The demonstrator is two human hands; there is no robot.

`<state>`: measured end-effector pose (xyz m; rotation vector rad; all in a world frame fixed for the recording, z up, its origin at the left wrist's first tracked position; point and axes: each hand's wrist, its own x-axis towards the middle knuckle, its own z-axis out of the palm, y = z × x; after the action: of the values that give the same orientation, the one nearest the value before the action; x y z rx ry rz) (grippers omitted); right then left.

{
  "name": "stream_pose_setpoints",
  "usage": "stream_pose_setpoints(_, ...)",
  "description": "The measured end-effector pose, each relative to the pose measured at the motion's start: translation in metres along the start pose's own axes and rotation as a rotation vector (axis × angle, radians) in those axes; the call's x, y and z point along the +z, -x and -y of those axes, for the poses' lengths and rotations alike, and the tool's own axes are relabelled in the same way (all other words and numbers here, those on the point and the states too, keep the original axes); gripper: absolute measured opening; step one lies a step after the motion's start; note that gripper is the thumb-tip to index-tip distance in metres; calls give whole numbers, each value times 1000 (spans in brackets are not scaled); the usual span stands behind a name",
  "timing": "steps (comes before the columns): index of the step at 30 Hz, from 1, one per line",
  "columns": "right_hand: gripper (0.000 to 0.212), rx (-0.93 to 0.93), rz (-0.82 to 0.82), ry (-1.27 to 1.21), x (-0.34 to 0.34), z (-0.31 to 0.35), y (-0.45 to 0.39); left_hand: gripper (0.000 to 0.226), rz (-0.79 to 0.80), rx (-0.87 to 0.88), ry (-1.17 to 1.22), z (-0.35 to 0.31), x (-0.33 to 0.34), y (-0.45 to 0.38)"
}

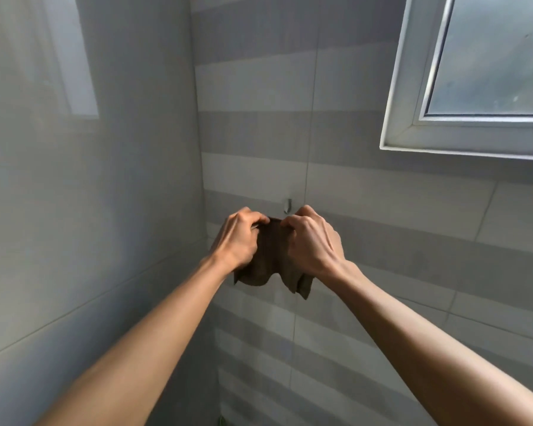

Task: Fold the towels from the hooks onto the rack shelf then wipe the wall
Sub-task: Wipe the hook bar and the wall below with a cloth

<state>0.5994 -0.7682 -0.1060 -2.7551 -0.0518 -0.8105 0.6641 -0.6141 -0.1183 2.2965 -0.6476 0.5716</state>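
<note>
Striped grey tile wall [382, 210] fills the view, meeting a plain side wall [90, 195] at a corner running from 12 down to 6 o'clock; white-framed window [413, 127] sits at 2 o'clock. Both arms reach forward to centre frame. Brown towel [271, 256] hangs bunched between the hands, held up in front of the wall, just below a small metal hook [287, 206] at 12 o'clock of the hands. Left hand [237, 238] pinches the top edge at 9 o'clock of the cloth; right hand [311, 241] grips it at 3 o'clock, knuckles close together, likely gathering the edge to start a fold. Lower corners dangle free. Open wall space lies right and below; the corner crowds the left. Rack shelf not in view.
</note>
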Motion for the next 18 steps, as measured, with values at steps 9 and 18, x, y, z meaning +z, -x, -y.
stream_pose_setpoints(9,27,-92,-153,255,36,-33,-54,38,-20,19,13,10,44,-63)
stream_pose_setpoints(18,43,-116,-167,290,78,-53,-41,28,4,-123,184,14,62,-49)
